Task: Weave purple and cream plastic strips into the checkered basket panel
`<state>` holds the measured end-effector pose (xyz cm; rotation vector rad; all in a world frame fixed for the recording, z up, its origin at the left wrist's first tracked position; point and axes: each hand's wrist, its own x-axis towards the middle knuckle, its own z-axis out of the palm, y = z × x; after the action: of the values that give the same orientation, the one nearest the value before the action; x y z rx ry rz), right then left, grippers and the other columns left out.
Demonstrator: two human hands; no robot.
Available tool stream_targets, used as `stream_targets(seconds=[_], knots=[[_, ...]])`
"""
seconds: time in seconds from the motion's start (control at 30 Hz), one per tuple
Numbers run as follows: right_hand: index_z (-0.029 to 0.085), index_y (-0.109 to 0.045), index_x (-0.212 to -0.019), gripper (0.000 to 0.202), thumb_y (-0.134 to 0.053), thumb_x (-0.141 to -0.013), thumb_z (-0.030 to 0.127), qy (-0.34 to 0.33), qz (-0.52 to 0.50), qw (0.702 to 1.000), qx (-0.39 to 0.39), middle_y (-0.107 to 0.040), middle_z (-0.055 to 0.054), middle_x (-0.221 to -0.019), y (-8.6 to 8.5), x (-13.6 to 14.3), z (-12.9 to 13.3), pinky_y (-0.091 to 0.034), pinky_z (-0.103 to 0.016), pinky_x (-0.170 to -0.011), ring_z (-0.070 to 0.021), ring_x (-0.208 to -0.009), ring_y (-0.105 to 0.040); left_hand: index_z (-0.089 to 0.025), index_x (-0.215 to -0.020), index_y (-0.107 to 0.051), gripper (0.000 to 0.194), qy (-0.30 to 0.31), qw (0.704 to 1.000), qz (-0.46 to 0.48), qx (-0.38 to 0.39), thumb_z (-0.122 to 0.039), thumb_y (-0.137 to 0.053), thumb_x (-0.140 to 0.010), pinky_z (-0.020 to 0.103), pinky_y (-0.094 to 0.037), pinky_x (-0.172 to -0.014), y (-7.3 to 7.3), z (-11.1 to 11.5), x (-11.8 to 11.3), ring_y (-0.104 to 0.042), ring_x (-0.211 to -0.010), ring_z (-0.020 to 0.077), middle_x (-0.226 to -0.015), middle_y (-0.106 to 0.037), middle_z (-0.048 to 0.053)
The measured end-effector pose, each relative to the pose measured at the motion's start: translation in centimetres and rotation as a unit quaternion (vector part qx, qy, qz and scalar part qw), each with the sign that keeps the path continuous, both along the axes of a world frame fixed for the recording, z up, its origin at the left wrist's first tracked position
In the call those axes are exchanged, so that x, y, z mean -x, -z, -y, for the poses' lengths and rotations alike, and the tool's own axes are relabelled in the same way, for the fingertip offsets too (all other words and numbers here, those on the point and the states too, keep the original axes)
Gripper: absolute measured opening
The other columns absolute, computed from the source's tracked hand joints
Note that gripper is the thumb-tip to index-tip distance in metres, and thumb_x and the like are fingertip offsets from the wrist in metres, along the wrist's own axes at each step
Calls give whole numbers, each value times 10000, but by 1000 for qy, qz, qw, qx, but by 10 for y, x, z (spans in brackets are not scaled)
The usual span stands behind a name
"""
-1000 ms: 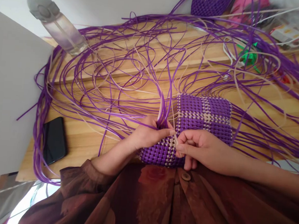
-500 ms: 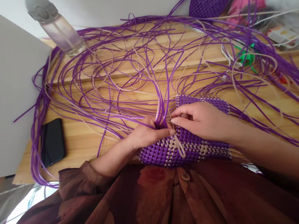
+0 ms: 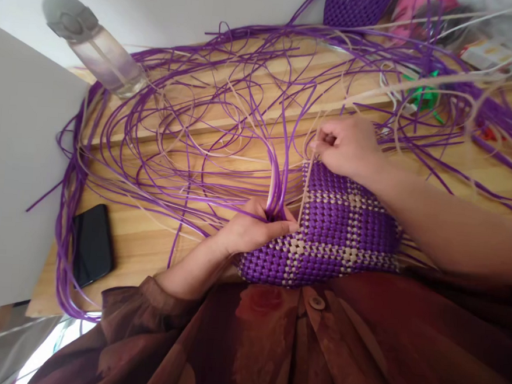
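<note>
A purple and beige woven piece [image 3: 337,224] with a checked pattern lies in front of me at the table's near edge. My left hand [image 3: 253,227] is closed on its left corner, thumb on the weave, with several purple and beige strands [image 3: 278,182] rising between thumb and fingers. Above the far left corner of the weave, my right hand [image 3: 345,142] pinches a beige strand [image 3: 306,189]. That strand runs straight and taut from the left thumb tip up to the right fingers. Loose strands fan out leftward from the weave.
Long purple strands [image 3: 158,86] curl over the wooden table [image 3: 136,271]. A bottle with a grey lid [image 3: 99,46] stands at the back left, and a black phone [image 3: 93,245] lies at the left. A green item [image 3: 427,96] and a small box [image 3: 487,55] sit at the back right.
My right hand has moved up and away from the weave, drawing the beige strand; the small loop on the weave is gone. My left hand has stayed in place.
</note>
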<state>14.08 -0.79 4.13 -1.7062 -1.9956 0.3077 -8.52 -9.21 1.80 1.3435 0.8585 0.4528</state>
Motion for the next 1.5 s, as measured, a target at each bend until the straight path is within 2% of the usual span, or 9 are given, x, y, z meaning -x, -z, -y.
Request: stream_targets(seconds=[0.13,0.3,0.4,0.6,0.77,0.9,0.97,1.13,1.5], knots=[[207,-540,-749,168,-613,-900,226,-8,-214,974,68,-626,-22,-728,-13,6,1,-379,-291,-563,-139,-619,-562,-111,-845,-712,330,25,999,-26,19,-440,-704,-837,219,-412,-582,-3,-1,3,-528,-621,94,-690,-627,9],[198,-460,-804,211,-470,-1009,247,28,-519,817,248,-652,-1,-735,-24,16,12,-281,-194,-400,-131,-631,-690,-119,-810,-702,395,5,998,-35,61,-514,-709,-814,220,-351,-529,-1,-3,2,-471,-558,77,-638,-581,-11],[194,-457,-771,248,-453,-1017,225,45,-561,790,244,-577,42,-618,-20,23,8,-314,-180,-387,-94,-527,-638,-124,-781,-698,343,0,998,-17,59,-459,-766,-770,216,-362,-536,2,-4,-4,-483,-561,75,-637,-589,-16],[216,-398,-680,311,-468,-942,64,105,-513,820,231,-471,72,-514,-1,41,-14,-241,-202,-354,-63,-378,-424,-115,-769,-693,290,16,999,-15,25,-397,-757,-788,208,-407,-579,-2,-7,-7,-518,-605,80,-668,-611,-5],[202,-505,-739,273,-411,-992,166,100,-383,891,222,-569,21,-642,-4,14,-20,-414,-253,-481,-104,-501,-556,-129,-961,-721,286,110,992,-11,66,-302,-797,-748,220,-496,-698,-6,-14,11,-620,-731,113,-838,-704,23],[178,-653,-800,136,-608,-915,236,92,-267,949,139,-634,-13,-723,-18,-6,16,-413,-280,-587,-123,-605,-564,-124,-960,-725,331,147,982,-7,118,-330,-817,-717,240,-517,-699,-3,-19,21,-646,-739,138,-863,-723,38],[194,-705,-803,162,-643,-892,315,-7,-112,988,105,-671,-16,-736,-20,-4,48,-425,-297,-643,-148,-663,-582,-125,-943,-728,330,125,985,-14,120,-327,-823,-700,241,-518,-692,1,-19,21,-645,-727,140,-839,-724,32],[206,-708,-955,123,-638,-890,285,-215,-69,972,57,-696,-12,-812,-6,22,108,-463,-294,-756,-160,-784,-631,-149,-892,-739,253,109,992,-51,41,-331,-787,-725,228,-492,-681,3,-17,19,-606,-696,120,-790,-694,-6],[198,-614,-766,38,-604,-797,180,-203,-111,965,127,-575,36,-607,-1,59,105,-369,-268,-561,-110,-553,-493,-149,-840,-726,267,123,991,-36,-33,-320,-827,-661,281,-502,-785,0,-21,20,-610,-769,157,-744,-658,-15]])
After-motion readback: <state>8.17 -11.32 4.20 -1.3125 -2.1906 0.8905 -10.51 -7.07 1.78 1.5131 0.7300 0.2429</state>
